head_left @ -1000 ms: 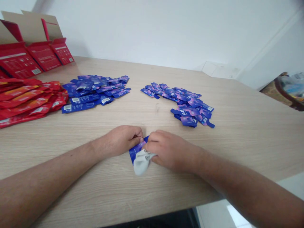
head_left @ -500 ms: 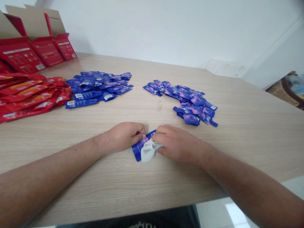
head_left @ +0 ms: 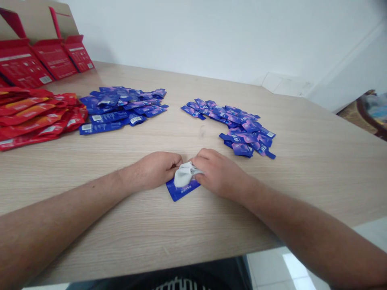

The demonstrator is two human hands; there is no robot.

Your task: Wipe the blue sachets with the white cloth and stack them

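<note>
A blue and purple sachet (head_left: 178,194) lies on the table between my two hands. My left hand (head_left: 159,171) is closed at the sachet's left side, its fingertips pressed on the edge. In my right hand (head_left: 217,171) a white cloth (head_left: 183,176) is pinched, bunched up and resting over the middle of the sachet. The cloth hides part of the sachet's printed face. Beyond my right hand lies a pile of similar blue sachets (head_left: 242,125), and a second blue pile (head_left: 121,105) lies beyond my left hand.
Red and orange packets (head_left: 33,117) are stacked at the left. Behind them stand open red cardboard boxes (head_left: 54,58) with their flaps up. A white wall (head_left: 193,40) borders the table (head_left: 136,237) at the back. The table's front edge runs close to my body.
My right hand has moved the cloth up and slightly left across the sachet, uncovering its lower part. My left hand stays at the sachet's edge. The view has shifted slightly.
</note>
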